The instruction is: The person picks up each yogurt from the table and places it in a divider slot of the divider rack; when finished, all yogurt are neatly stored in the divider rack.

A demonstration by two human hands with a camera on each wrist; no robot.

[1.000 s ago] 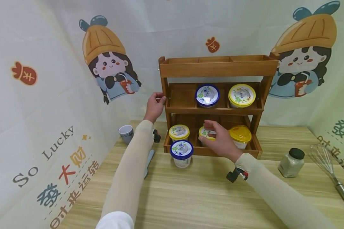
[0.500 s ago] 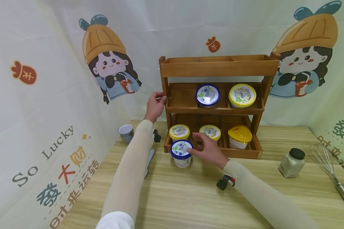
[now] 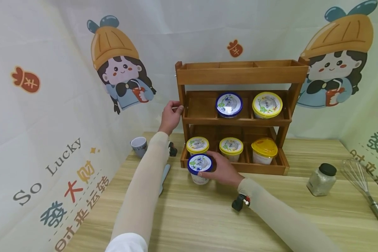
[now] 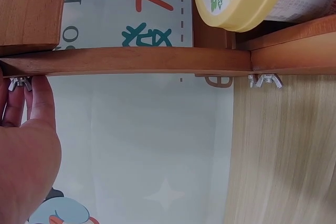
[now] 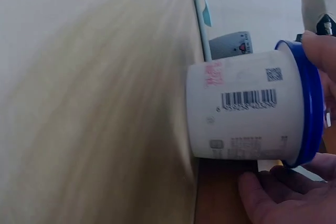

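Note:
My right hand (image 3: pixel 225 172) curls round the right side of a white tub with a blue lid (image 3: pixel 200 164), the thumb against the lid's rim in front and the fingers behind. In the right wrist view the tub (image 5: pixel 244 106) stands upright on the wooden table (image 5: pixel 94 119), its barcode showing. My left hand (image 3: pixel 171 115) is at the left post of a brown wooden rack (image 3: pixel 236 121). In the left wrist view, my left hand (image 4: pixel 26 145) has its fingertips at the post's edge, around a metal wing nut (image 4: pixel 20 83).
The rack's middle shelf bears a blue-lidded tub (image 3: pixel 229 104) and a yellow-lidded tub (image 3: pixel 267 105); several yellow-lidded tubs (image 3: pixel 231 146) stand below. A cup (image 3: pixel 139 146) and pale blue utensil (image 3: pixel 165 178) lie left; a black-capped jar (image 3: pixel 322 179) and whisk (image 3: pixel 366 192) lie right.
My right hand has moved left and down from in front of the lower shelf to the blue-lidded tub on the table and taken hold of it. The left hand stays at the post.

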